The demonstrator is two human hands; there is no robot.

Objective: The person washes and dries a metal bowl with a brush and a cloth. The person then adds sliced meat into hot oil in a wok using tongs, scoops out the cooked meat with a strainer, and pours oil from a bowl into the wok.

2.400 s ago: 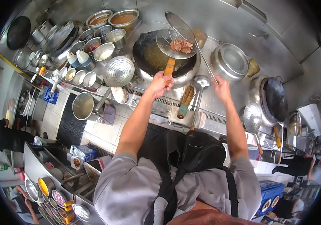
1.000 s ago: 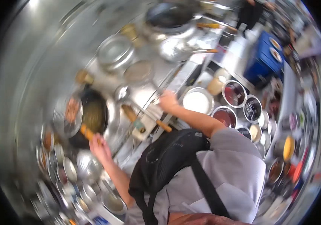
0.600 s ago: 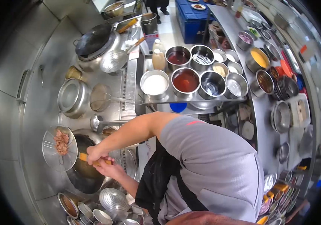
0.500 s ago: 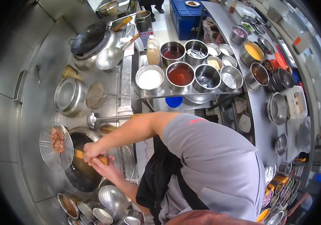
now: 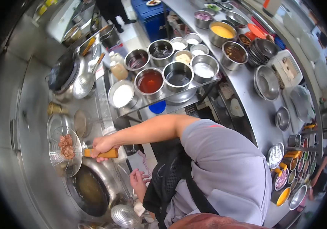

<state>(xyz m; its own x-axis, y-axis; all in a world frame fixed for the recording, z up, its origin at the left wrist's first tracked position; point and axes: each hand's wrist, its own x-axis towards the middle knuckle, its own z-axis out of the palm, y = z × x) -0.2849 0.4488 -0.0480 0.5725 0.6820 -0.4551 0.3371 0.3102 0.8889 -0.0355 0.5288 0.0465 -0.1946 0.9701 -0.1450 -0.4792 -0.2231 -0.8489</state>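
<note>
My right hand is wrapped round the wooden handle of a wire strainer. Pieces of brown meat lie in the strainer's mesh, which hangs over the stove top beside a dark wok with yellowish liquid in it. Near my apron, my left hand is held with its fingers apart and nothing in it. A perforated ladle rests below that hand.
Metal pots of sauces and a white powder or liquid stand on a side table. Beyond is a long steel counter with bowls. Another wok sits at the upper left. A person in dark trousers stands at the top.
My right hand has taken over the strainer's handle and my left hand has let go and drawn back towards my body. The view has turned towards the side table. The other mesh strainer has been put down.
</note>
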